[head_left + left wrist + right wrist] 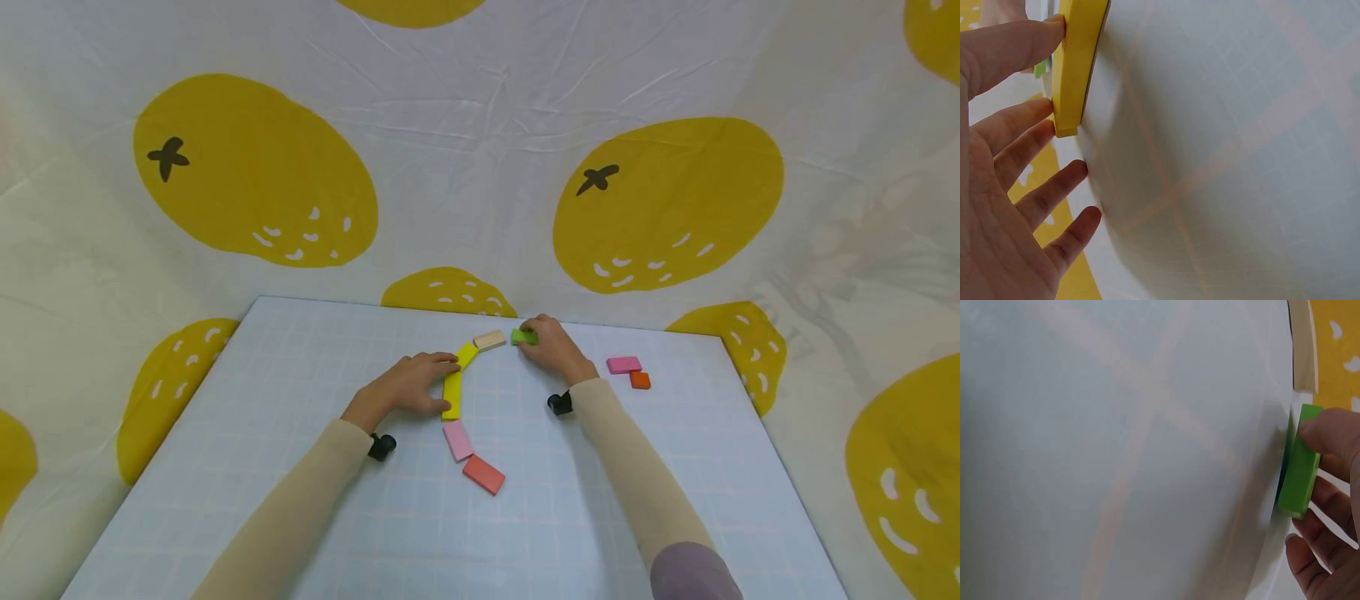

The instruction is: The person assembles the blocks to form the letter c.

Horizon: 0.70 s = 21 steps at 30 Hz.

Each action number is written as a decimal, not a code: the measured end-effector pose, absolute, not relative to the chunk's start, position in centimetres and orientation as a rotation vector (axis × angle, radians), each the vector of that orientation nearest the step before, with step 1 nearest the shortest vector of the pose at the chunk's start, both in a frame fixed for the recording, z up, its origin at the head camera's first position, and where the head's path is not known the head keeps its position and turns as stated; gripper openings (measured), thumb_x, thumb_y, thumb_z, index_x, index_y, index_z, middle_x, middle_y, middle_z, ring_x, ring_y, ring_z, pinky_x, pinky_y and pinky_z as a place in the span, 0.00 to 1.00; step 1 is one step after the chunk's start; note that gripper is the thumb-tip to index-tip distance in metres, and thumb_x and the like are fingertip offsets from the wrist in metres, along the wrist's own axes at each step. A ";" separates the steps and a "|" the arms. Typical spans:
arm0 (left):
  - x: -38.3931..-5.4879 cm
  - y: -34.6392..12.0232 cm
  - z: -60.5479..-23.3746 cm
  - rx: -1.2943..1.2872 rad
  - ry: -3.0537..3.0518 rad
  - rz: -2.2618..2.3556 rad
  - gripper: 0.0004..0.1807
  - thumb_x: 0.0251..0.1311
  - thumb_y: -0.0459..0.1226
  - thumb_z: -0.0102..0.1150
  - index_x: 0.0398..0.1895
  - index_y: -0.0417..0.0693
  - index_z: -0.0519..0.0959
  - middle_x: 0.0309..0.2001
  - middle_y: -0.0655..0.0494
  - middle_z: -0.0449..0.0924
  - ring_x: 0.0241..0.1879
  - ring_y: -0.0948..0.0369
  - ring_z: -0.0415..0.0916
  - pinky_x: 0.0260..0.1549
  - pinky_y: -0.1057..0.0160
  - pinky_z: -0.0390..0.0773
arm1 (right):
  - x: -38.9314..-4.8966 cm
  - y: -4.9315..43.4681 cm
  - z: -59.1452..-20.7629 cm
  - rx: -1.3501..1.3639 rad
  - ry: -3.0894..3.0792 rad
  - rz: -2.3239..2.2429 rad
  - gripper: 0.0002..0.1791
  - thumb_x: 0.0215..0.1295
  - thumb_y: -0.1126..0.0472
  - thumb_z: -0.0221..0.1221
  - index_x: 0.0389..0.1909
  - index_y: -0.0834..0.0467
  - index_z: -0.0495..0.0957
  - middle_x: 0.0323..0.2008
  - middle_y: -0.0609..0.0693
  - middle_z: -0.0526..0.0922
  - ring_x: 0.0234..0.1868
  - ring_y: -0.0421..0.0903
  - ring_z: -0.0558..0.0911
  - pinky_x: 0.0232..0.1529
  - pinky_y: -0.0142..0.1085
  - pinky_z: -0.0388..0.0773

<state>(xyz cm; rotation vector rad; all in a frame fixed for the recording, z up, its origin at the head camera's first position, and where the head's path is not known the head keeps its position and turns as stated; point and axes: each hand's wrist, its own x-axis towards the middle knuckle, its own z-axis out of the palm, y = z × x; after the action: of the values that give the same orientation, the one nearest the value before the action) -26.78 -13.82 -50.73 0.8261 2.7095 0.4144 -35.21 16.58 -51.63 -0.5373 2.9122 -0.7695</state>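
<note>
The pale rectangular wooden block (491, 340) looks bare and matt from where I sit; the green rectangular block (1297, 478) and yellow rectangular block (1077, 69) look smoothly painted; the white fruit-print cloth backdrop (450, 183) is creased.

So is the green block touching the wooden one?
Apart: the right wrist view shows a pale gap between the green block and the wooden block.

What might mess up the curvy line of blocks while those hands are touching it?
The right hand pinches the green block close to the wooden block, so it might bump that one crooked. The left hand touches the yellow blocks, so a little twitch could push them out of the curve. The green block is also near the table's far edge, so a slip might send it off the back.
</note>
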 end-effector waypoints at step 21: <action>-26.8 -13.8 -50.9 0.826 2.723 0.379 0.40 0.62 0.53 0.63 0.77 0.53 0.68 0.78 0.53 0.63 0.74 0.48 0.65 0.67 0.34 0.67 | -36.0 15.5 -52.3 -0.554 2.901 -0.697 0.22 0.70 0.56 0.63 0.60 0.63 0.80 0.58 0.61 0.78 0.56 0.56 0.76 0.67 0.50 0.75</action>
<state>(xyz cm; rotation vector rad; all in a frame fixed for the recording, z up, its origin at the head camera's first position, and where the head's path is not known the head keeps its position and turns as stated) -26.75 -13.80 -50.92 0.8262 2.7230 0.3795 -35.97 15.47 -52.35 -0.5544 2.9006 -0.6969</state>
